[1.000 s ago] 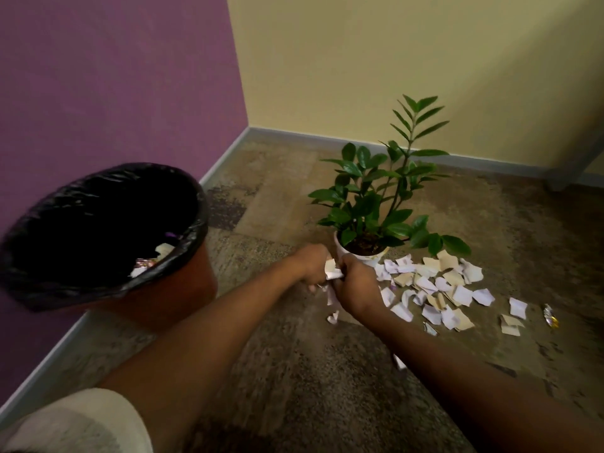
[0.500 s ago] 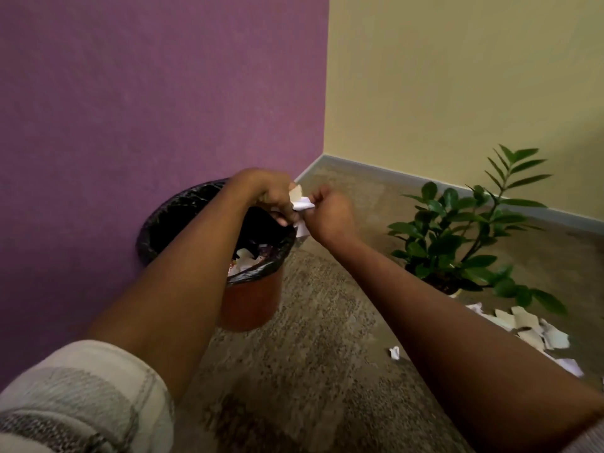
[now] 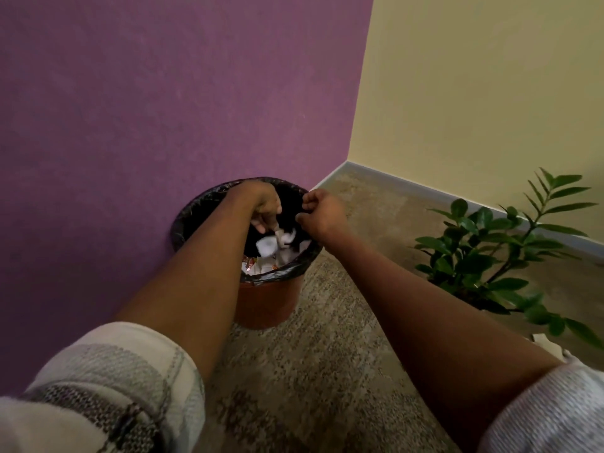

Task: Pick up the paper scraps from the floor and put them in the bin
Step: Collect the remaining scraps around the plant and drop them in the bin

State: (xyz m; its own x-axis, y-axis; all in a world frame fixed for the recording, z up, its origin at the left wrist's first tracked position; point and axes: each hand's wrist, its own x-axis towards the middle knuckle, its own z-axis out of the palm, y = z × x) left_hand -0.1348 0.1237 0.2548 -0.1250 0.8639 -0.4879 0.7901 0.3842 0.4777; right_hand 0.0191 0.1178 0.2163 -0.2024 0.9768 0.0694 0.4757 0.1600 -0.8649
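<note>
The bin [image 3: 271, 302] is orange-brown with a black liner [image 3: 196, 207] and stands against the purple wall. My left hand [image 3: 265, 206] hangs over its mouth with the fingers pointing down. White paper scraps [image 3: 273, 245] are blurred in the air just under those fingers. More scraps [image 3: 261, 264] lie inside the bin. At the bin's right rim my right hand [image 3: 322, 214] has its fingers curled, and I see nothing in it. One pale scrap [image 3: 544, 343] shows on the floor at the right, beside my right forearm.
A potted green plant [image 3: 490, 256] stands on the floor to the right of the bin, its pot hidden behind my right arm. Purple wall [image 3: 163, 109] and yellow wall [image 3: 490, 93] meet in a corner behind the bin. Patterned carpet [image 3: 327, 371] covers the floor.
Both hands rose from the scrap pile by the plant and moved left to the bin. The scraps held between them have left my hands and are dropping into it.
</note>
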